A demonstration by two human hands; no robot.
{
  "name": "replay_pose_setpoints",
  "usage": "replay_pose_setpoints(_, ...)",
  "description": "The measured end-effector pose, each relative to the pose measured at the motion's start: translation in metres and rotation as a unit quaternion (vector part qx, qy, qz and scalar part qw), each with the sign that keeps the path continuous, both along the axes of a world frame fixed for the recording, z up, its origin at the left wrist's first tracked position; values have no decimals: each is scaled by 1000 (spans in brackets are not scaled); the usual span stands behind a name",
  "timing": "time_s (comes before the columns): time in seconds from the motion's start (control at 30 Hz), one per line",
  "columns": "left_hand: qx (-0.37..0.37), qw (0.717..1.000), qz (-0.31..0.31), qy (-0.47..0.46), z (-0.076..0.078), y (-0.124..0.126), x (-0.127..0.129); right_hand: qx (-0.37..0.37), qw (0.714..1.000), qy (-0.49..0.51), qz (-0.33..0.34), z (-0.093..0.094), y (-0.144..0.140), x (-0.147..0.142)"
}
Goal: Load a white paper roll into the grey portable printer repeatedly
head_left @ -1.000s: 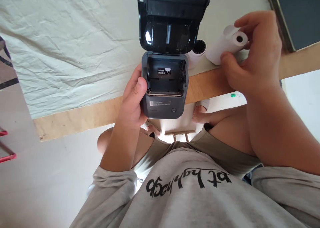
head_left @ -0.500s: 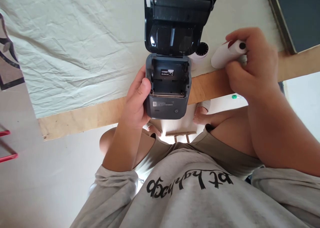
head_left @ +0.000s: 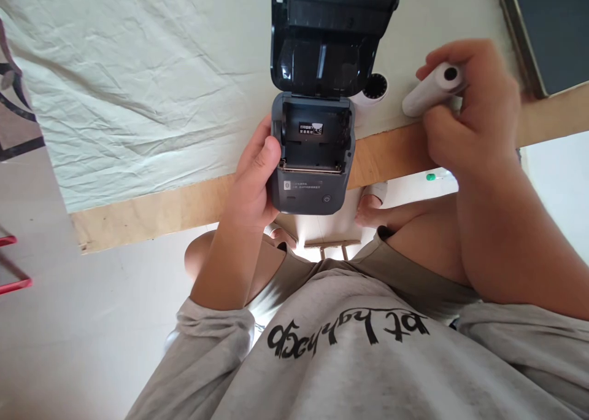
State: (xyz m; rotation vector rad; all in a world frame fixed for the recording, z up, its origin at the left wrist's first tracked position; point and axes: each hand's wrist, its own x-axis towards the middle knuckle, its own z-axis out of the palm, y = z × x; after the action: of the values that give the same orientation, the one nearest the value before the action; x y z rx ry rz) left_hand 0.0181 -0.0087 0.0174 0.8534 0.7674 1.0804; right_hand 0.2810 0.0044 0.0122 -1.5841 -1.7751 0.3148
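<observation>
Two bare hands were seen at work over the near edge of a wooden table [head_left: 151, 208]. Closest to the body, the left hand [head_left: 251, 186] was wrapped around the left side of a small dark label printer [head_left: 311, 162], the thumb pressed against its casing and the remaining fingers hidden behind it, so that the printer was held just over the table edge. Directly beyond that grip, the paper bay of the printer was exposed, and past it the hinged lid [head_left: 331, 33] was stood open, tilted away from the body. To the right of that grip and a little farther off, the right hand [head_left: 473, 119] was closed on a white paper roll [head_left: 430, 88]: the roll was pinched between thumb and curled fingers, its dark core hole turned toward the camera, its far end pointed toward the printer. Between the two grips, just beside the lid, a second white roll [head_left: 375, 91] was partly hidden. Left of the held printer, a wrinkled pale cloth [head_left: 138, 88] was spread over the table. Beyond the right hand, a dark flat board [head_left: 547, 27] was lain at the far corner.
</observation>
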Motion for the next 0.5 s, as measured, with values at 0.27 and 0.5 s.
replay_pose_setpoints(0.27, -11, 1000, 4, 27, 1, 2, -1, 18, 996, -63, -61, -2, 2, -11)
replay_pose_setpoints(0.5, -5, 1000, -8, 2, -1, 2, -2, 156, 980, 124, 6, -9, 10, -6)
